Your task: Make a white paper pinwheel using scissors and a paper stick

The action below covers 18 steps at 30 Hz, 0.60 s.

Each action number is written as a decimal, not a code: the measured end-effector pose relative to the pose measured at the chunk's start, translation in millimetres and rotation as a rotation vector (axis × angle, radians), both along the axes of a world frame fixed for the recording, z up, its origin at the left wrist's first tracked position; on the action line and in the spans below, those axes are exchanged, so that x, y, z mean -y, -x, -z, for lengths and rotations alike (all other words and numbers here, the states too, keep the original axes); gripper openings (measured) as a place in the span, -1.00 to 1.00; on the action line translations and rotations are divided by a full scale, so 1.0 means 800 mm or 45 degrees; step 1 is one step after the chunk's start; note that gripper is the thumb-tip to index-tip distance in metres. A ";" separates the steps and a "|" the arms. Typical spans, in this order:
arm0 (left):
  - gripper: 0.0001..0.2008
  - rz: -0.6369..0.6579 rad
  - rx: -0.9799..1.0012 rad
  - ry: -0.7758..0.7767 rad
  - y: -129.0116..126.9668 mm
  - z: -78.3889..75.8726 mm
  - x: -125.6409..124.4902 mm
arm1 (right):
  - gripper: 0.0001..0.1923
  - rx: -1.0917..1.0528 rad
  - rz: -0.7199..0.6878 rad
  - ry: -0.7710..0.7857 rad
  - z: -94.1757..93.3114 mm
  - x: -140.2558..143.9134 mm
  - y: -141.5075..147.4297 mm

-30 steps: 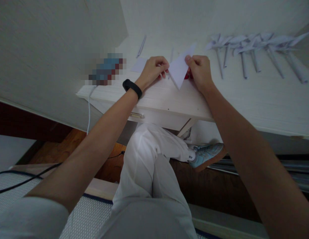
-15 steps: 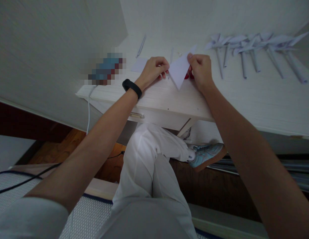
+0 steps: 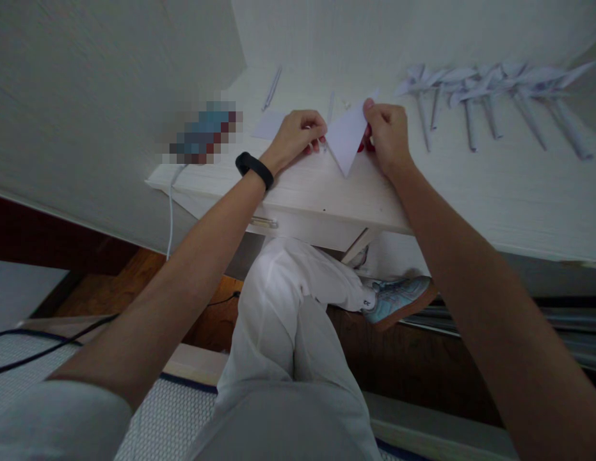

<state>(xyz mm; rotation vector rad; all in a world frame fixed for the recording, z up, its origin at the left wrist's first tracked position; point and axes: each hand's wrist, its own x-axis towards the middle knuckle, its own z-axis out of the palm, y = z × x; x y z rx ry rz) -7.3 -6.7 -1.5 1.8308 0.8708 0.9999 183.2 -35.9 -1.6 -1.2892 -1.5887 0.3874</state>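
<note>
Both hands pinch the folded paper triangle (image 3: pixel 346 136): left hand (image 3: pixel 295 136) at its left corner, right hand (image 3: pixel 388 131) at its top, steadying it over the surface (image 3: pixel 470 186).

We are viewing a white desk (image 3: pixel 470 186) from above. The left hand (image 3: pixel 295 136) and right hand (image 3: pixel 386 136) are pinching opposite edges of a folded paper triangle (image 3: pixel 346 136), its tip pointing toward us. A red object, mostly hidden, is showing beneath the right hand. Finished paper pinwheels (image 3: pixel 490 86) are lying beyond the right hand; a small paper square (image 3: pixel 269 125) is sitting just beside the left hand.
</note>
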 end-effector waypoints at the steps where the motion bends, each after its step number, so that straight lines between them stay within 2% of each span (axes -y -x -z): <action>1: -0.86 0.007 -0.004 -0.007 0.000 0.000 0.001 | -0.42 -0.009 0.035 -0.064 0.000 0.000 0.000; 3: -0.85 0.016 -0.012 -0.020 0.000 -0.001 0.001 | -0.43 -0.027 0.120 -0.168 0.001 0.000 0.001; 5: -0.85 0.010 -0.017 -0.033 -0.001 -0.002 0.001 | -0.44 0.013 0.127 -0.136 0.000 0.002 0.001; 8: -0.87 -0.005 -0.022 -0.031 -0.002 -0.001 0.000 | -0.46 0.033 0.115 -0.111 -0.001 0.003 0.000; 14: -0.86 0.011 -0.005 0.000 -0.001 0.001 -0.003 | -0.46 -0.056 0.047 -0.202 0.004 -0.003 -0.001; 18: -0.86 -0.002 -0.032 0.034 -0.001 0.000 -0.002 | -0.45 -0.033 0.067 -0.168 0.003 -0.002 -0.001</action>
